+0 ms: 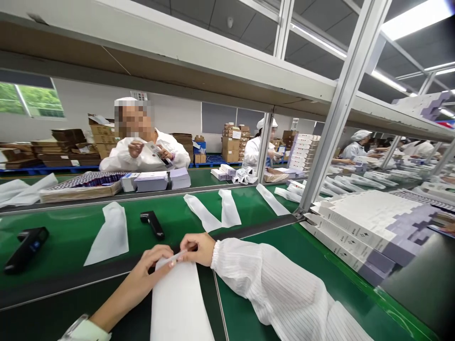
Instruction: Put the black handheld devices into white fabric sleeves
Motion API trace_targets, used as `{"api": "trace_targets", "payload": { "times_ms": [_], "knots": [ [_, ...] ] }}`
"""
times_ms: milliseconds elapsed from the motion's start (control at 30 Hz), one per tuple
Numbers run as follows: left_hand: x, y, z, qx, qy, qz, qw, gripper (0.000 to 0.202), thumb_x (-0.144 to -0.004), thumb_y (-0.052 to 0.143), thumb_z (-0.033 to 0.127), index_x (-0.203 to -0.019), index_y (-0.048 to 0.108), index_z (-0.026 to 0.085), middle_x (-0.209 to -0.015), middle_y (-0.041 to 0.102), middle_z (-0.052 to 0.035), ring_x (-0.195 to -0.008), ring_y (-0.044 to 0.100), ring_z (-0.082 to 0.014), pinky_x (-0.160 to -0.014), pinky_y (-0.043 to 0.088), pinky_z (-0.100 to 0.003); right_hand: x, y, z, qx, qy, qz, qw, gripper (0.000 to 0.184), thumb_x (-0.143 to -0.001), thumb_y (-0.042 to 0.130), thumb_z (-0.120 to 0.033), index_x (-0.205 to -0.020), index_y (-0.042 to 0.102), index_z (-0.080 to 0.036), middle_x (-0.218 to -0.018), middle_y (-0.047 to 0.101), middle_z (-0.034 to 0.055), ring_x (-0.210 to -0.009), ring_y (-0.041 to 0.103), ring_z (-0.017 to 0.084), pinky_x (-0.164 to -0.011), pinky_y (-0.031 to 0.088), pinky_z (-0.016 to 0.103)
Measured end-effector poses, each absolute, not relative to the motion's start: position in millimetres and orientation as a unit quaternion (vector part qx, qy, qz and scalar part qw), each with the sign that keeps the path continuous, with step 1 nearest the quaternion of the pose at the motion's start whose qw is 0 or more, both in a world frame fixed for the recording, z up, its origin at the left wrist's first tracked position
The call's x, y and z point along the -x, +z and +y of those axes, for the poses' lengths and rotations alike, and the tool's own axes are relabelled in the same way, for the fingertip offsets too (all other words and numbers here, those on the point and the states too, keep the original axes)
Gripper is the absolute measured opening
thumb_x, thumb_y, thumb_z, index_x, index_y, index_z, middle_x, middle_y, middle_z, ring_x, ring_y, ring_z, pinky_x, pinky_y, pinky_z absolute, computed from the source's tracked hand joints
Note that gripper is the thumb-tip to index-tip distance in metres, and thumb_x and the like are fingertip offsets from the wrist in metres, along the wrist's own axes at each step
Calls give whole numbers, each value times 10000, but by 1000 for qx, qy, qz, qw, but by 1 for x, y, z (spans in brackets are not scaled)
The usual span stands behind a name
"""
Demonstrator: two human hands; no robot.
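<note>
My left hand (151,267) and my right hand (197,248) both pinch the far edge of a white pouch (177,303) that lies flat on the green table's near edge. The fingers of both hands are closed on that edge, thumbs close together. My right arm wears a white striped sleeve (284,293). Just beyond my hands a black device (152,223) lies on the green conveyor belt (71,237).
More white pouches (108,234) (213,213) lie on the belt, and another black device (24,248) at left. Stacked white and purple flat boxes (369,227) stand at right beside a metal post (337,109). Across the belt a person in white (145,154) handles a packet.
</note>
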State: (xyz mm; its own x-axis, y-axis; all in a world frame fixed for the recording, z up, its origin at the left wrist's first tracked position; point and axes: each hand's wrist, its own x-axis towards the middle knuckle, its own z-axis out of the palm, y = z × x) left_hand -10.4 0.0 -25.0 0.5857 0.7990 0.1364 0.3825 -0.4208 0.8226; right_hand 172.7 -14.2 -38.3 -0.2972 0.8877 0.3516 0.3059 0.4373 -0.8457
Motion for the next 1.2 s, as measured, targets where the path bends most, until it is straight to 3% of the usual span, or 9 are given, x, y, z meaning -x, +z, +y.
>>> {"api": "trace_targets", "payload": {
  "times_ms": [67,167,333,533,733,867,967,1100,1200],
  "knots": [
    [10,-18,-2,-787,246,321,465,244,-718,500,406,-605,518,191,-894,459,-31,-910,421,-210,-738,377,-268,-178,-37,-11,375,388,-742,398,252,-598,626,-376,-685,569,-147,-835,593,19,-730,535,110,-661,408,215],
    [11,-9,-8,-730,270,280,562,254,-729,508,348,-553,469,169,-884,426,-18,-880,424,-181,-708,375,-233,-186,-28,-8,334,448,-764,323,234,-567,648,-367,-606,574,-148,-1022,543,36,-922,508,148,-784,380,229],
    [9,0,-15,-627,273,284,672,223,-752,461,372,-698,557,178,-817,483,-28,-743,473,-168,-632,397,-240,-190,-7,2,316,529,-758,215,229,-546,671,-347,-617,602,-141,-1081,501,36,-1018,457,165,-861,334,216],
    [5,6,-12,-559,235,272,747,169,-728,530,330,-674,596,184,-711,551,-10,-697,513,-158,-642,412,-235,-186,6,17,235,587,-765,119,270,-509,697,-300,-692,654,-106,-1126,458,40,-1101,372,188,-918,268,192],
    [4,13,-6,-625,112,267,725,219,-728,536,357,-721,619,153,-711,580,-37,-672,522,-156,-649,393,-237,-192,7,24,210,620,-753,76,249,-547,690,-283,-694,652,-85,-1147,449,60,-1111,363,199,-904,285,200],
    [1,13,-2,-672,145,255,681,227,-712,534,381,-634,564,170,-610,497,15,-569,450,-117,-560,346,-210,-189,4,39,304,550,-744,226,317,-653,577,-423,-696,628,-113,-1072,511,69,-1027,444,206,-849,346,275],
    [-1,4,3,-751,172,284,571,244,-663,565,407,-582,554,178,-620,455,17,-594,418,-129,-566,320,-215,-175,-8,61,539,336,-680,365,380,-683,494,-509,-785,601,-158,-985,542,89,-988,451,244,-840,323,378],
    [0,-8,7,-814,201,349,418,248,-632,586,429,-645,556,184,-711,429,4,-700,413,-158,-660,303,-241,-158,-29,89,650,253,-589,408,499,-491,714,-267,-952,526,-235,-983,532,72,-1046,388,289,-873,250,447],
    [2,-8,7,-809,244,348,407,260,-651,583,400,-618,465,170,-675,394,21,-655,382,-131,-611,282,-223,-154,-27,93,623,316,-550,457,452,-616,601,-163,-1039,450,-215,-944,544,68,-966,477,234,-829,334,405]
  ]
}}
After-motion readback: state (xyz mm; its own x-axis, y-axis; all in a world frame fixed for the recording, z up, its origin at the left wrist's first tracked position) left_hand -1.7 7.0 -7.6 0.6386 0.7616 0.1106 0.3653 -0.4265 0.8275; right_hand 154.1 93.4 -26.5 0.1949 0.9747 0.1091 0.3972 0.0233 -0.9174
